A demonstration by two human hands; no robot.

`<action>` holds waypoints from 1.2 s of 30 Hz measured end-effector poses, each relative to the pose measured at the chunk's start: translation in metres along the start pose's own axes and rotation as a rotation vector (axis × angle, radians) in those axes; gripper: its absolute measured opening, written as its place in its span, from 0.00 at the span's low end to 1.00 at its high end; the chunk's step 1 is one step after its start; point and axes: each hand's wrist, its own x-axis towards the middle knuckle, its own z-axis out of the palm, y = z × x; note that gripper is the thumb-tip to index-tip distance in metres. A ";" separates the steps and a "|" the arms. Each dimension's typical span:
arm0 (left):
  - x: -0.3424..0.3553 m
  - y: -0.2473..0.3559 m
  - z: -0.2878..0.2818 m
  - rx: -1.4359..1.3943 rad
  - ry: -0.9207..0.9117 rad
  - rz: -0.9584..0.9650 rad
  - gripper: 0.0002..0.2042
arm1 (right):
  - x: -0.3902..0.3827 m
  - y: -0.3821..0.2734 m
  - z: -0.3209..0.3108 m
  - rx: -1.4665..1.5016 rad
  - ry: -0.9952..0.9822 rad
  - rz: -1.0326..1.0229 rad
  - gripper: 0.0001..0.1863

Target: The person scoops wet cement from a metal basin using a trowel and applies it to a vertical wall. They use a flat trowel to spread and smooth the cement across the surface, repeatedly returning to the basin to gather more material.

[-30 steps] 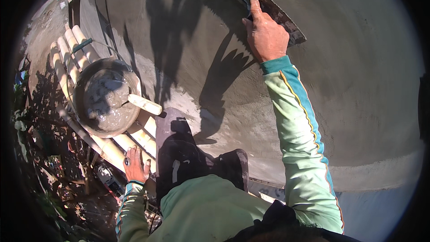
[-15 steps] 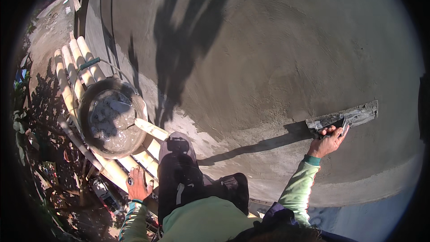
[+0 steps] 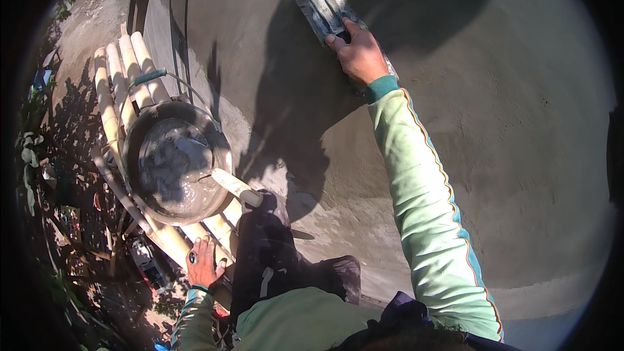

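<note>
High on the wet grey plaster wall [image 3: 494, 123], my right hand [image 3: 363, 55] is closed around the handle of a plastering trowel [image 3: 318, 3]. Its long, mortar-smeared metal blade is tilted against the surface, and my hand covers part of it. My left hand [image 3: 204, 264], with a dark ring on one finger, rests on the bamboo poles [image 3: 170, 242], fingers laid over them and thumb apart. Just beyond it stands a bucket [image 3: 224, 156] of wet grey mortar [image 3: 170, 162]. A pale-handled tool [image 3: 237, 187] leans out over the bucket's rim, its far end in the mortar.
The bucket's wire bail with a green grip [image 3: 149, 77] lies toward the far poles. Below the bamboo platform are shaded ground with debris and leafy plants [image 3: 29, 156] at the left. My bent knee [image 3: 263, 221] is close beside the bucket and wall.
My right hand has swept the trowel from the lower right of the wall up and left, turning the blade. My left hand stays on the bamboo; the view has shifted slightly.
</note>
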 end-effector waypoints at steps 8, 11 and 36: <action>0.002 0.000 -0.008 -0.035 0.019 0.003 0.32 | -0.081 0.062 0.165 -0.367 -0.486 0.192 0.39; -0.002 -0.001 -0.007 -0.046 0.001 -0.031 0.33 | -0.152 0.113 0.204 -0.505 -0.633 0.191 0.40; -0.006 -0.009 0.004 0.035 -0.001 -0.015 0.35 | -0.103 0.006 -0.095 0.277 0.610 -0.103 0.34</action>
